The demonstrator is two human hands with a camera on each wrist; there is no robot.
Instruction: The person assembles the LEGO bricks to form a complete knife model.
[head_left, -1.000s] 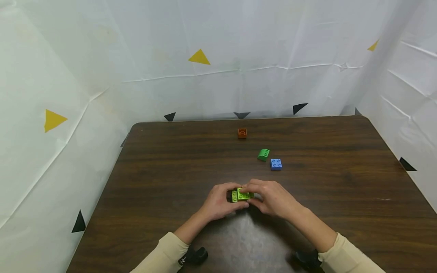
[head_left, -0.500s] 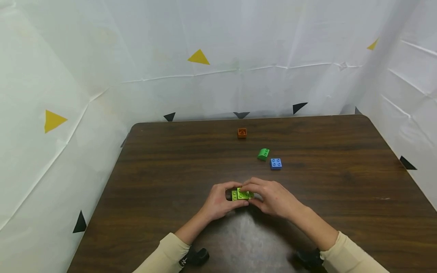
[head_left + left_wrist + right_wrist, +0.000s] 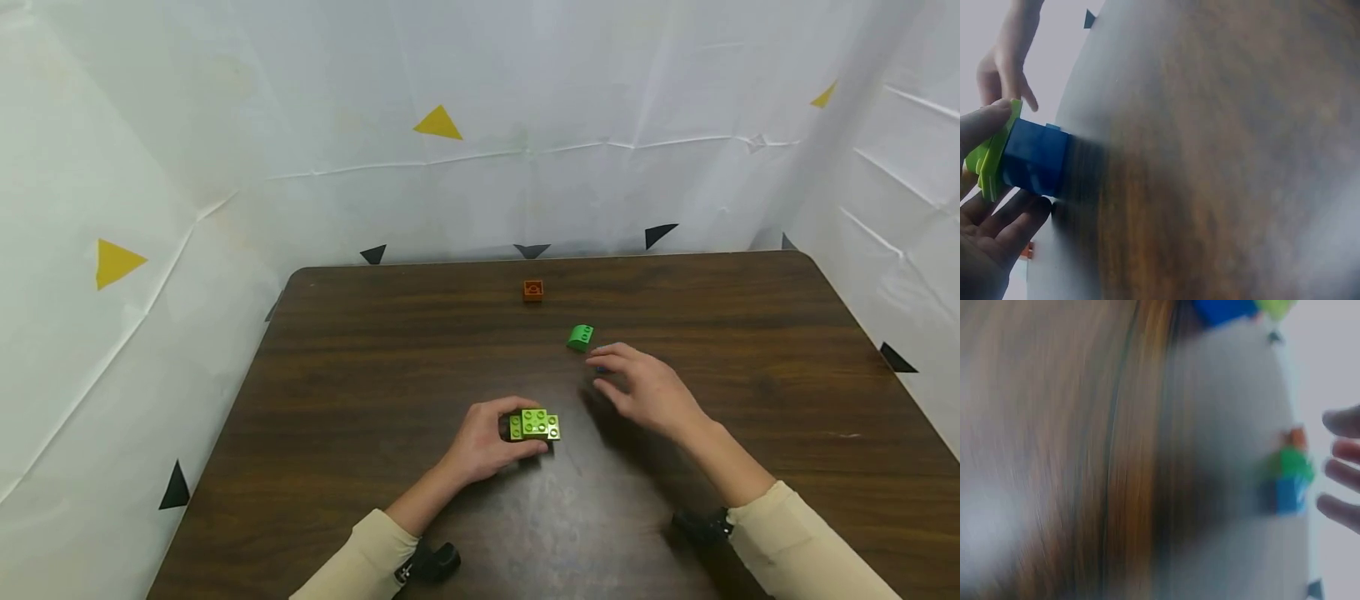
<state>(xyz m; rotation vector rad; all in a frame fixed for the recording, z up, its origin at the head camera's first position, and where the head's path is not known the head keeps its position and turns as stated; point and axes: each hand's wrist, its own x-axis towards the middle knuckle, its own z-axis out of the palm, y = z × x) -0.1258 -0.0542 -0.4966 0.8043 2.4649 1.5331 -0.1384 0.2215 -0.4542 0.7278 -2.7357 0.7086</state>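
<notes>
In the head view, my left hand (image 3: 491, 442) holds a stack of toy building bricks between thumb and fingers. Lime green bricks (image 3: 535, 422) form its top, the upper one narrower than the one beneath. The left wrist view shows a dark blue block (image 3: 1035, 156) under the lime part, close to the table. My right hand (image 3: 648, 387) is over the table with fingers spread and nothing held. Its fingertips almost cover a light blue brick (image 3: 1289, 495) in the head view; the right wrist view, blurred, shows that brick apart from the fingers.
Beyond the right hand lies a green curved brick (image 3: 581, 337). An orange-brown brick (image 3: 533, 290) sits near the far edge of the dark wooden table (image 3: 375, 350). White sheeting (image 3: 480, 200) with yellow and black triangles hangs around the table.
My right hand has let go of the lime green stack and moved right and away from me, to the light blue brick. The left hand keeps its hold in the same place.
</notes>
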